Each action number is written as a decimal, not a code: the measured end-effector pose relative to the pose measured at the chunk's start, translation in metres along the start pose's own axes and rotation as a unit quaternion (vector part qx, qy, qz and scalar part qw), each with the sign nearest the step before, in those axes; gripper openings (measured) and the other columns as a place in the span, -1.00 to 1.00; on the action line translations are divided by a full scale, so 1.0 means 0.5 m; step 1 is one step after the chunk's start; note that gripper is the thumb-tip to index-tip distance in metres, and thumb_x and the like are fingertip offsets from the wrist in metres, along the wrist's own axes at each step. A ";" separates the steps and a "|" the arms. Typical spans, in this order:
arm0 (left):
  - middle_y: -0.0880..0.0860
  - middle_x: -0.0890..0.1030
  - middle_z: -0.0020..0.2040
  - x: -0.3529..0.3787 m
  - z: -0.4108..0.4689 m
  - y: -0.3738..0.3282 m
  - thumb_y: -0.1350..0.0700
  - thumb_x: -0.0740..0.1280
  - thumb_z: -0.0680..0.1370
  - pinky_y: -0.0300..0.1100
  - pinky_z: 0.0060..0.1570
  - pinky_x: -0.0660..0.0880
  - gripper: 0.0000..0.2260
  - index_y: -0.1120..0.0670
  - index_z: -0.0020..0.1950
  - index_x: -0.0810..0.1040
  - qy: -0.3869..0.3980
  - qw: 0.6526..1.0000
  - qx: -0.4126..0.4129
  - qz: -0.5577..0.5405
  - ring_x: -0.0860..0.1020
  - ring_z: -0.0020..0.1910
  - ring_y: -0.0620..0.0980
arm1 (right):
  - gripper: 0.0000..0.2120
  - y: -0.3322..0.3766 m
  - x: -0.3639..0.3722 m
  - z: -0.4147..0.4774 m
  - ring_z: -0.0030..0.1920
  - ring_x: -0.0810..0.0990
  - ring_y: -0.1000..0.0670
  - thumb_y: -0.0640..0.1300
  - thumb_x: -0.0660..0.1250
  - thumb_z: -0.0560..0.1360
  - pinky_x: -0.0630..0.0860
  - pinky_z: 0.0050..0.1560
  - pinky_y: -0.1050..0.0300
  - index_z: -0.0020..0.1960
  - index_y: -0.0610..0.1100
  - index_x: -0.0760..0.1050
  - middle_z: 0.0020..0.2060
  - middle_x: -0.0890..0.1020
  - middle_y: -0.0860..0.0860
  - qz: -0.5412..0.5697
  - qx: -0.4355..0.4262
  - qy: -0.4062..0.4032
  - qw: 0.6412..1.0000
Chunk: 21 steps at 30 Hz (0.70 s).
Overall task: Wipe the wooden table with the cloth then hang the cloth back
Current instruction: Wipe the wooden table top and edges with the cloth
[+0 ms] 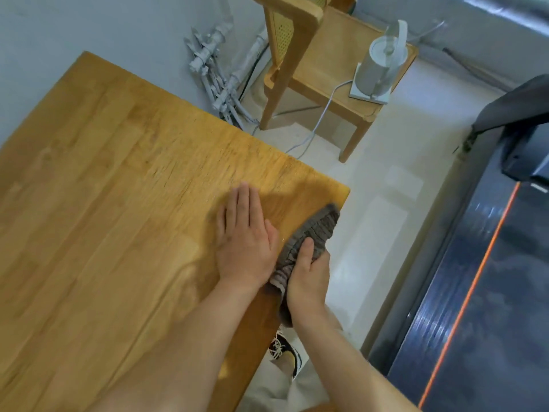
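Head view: your right hand (307, 278) grips the cloth (309, 233) at the tabletop (118, 173) right edge, near the corner; left hand (245, 236) lies flat beside it, fingers together; keep even pressure & wipe w/ overlapping strokes.

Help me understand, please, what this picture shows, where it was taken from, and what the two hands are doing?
There is no machine here: a person works with bare hands. The single picture comes from a wide-angle camera worn on the head, looking forward and down. The large light-brown wooden table fills the left side. The left hand lies flat on it, fingers straight. The right hand grips a bunched grey ribbed cloth at the table's right edge, near the corner. Beyond, a white electric kettle stands on a low wooden stand.
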State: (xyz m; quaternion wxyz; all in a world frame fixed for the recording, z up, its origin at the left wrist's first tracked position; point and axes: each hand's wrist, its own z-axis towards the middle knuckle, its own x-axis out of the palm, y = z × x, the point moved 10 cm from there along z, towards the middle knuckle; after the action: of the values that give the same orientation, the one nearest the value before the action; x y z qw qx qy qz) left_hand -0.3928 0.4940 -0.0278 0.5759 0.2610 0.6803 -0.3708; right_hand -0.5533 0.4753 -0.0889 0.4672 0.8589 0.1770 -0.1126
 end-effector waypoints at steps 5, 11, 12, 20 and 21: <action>0.14 0.22 0.53 0.013 -0.058 -0.006 0.02 0.04 0.56 0.06 0.48 0.04 -0.47 0.19 0.51 0.22 -0.016 0.999 0.029 -0.004 0.15 0.52 0.09 | -0.54 0.136 -0.041 0.172 0.00 0.43 -0.11 0.08 0.03 0.64 0.37 0.01 0.06 0.15 -0.28 0.48 0.04 0.50 -0.17 -0.048 -0.035 -0.071 0.996; 0.15 0.25 0.52 0.013 -0.053 -0.006 0.02 0.07 0.55 0.13 0.44 0.12 -0.47 0.19 0.49 0.26 -0.017 0.999 0.029 -0.004 0.17 0.51 0.12 | -0.66 0.142 -0.045 0.212 -0.20 0.49 -0.08 0.06 0.16 0.57 0.41 -0.13 0.06 -0.31 -0.08 0.44 -0.34 0.52 0.03 0.023 -0.008 -0.083 0.996; 0.16 0.26 0.51 0.012 -0.054 -0.008 0.03 0.07 0.54 0.14 0.43 0.14 -0.47 0.20 0.49 0.27 -0.019 0.999 0.031 -0.004 0.19 0.50 0.13 | -0.69 0.123 -0.043 0.180 -0.12 0.57 -0.04 0.12 0.16 0.57 0.48 -0.03 0.06 -0.15 -0.06 0.52 -0.22 0.60 0.04 0.040 -0.021 -0.080 0.996; 0.17 0.26 0.51 0.016 -0.055 -0.007 0.07 0.04 0.59 0.11 0.44 0.12 -0.52 0.20 0.49 0.24 -0.025 0.999 0.047 0.001 0.19 0.50 0.13 | -0.58 -0.009 -0.012 -0.029 0.07 0.54 -0.08 0.17 0.07 0.61 0.47 0.11 -0.02 0.15 -0.17 0.44 0.04 0.57 -0.07 -0.017 -0.031 -0.051 0.998; 0.17 0.25 0.51 0.015 -0.055 -0.008 0.07 0.05 0.58 0.11 0.44 0.12 -0.51 0.20 0.49 0.24 -0.026 0.999 0.046 -0.001 0.19 0.50 0.12 | -0.48 -0.001 -0.014 0.002 0.06 0.55 -0.11 0.24 0.06 0.57 0.49 0.11 -0.06 0.13 -0.20 0.45 0.04 0.57 -0.10 -0.025 -0.011 -0.046 0.999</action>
State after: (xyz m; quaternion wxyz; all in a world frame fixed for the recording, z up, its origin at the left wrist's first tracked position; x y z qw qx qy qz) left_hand -0.4136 0.5130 -0.0325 0.5800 0.2766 0.6479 -0.4091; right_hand -0.5600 0.4733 -0.0875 0.4814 0.8429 0.1781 -0.1613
